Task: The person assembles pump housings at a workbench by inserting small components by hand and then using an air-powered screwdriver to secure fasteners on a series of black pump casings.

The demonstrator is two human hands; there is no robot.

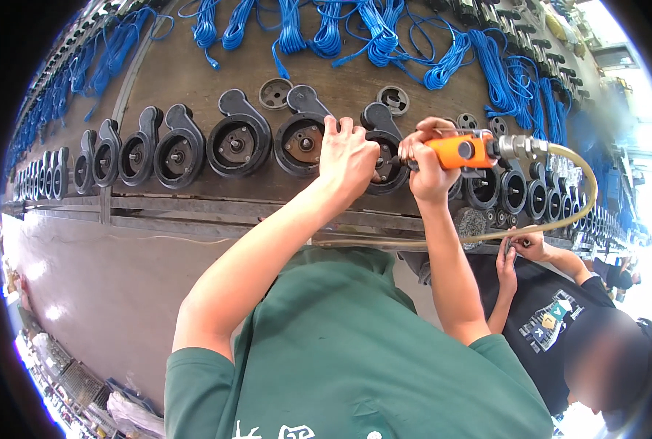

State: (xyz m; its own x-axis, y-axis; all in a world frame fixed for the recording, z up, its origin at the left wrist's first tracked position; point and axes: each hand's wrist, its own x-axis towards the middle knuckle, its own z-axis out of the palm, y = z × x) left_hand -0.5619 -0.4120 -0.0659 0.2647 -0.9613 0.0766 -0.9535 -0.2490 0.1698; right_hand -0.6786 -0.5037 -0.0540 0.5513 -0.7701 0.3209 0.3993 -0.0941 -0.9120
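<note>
My right hand (430, 168) is wrapped around an orange air-powered driver (463, 151), held sideways with its dark nose pointing left. That nose is over a round black housing (386, 179) with a short curved neck, standing on the bench. Against the housing's left side, my left hand (346, 157) is closed, its fingers curled and its thumb near the driver's nose. What those fingers grip is hidden. Just left stands another black housing (297, 143) with a metal centre and a shaft, partly covered by my left hand. A yellowish hose (586, 179) runs from the driver's metal coupling.
More black housings (238, 144) stand in a row along the bench (187, 80). Bundled blue cables (327, 33) lie behind them, and loose metal discs (275, 94) sit between. At right, a co-worker's hands (520, 252) hold a small part. The hose crosses before my waist.
</note>
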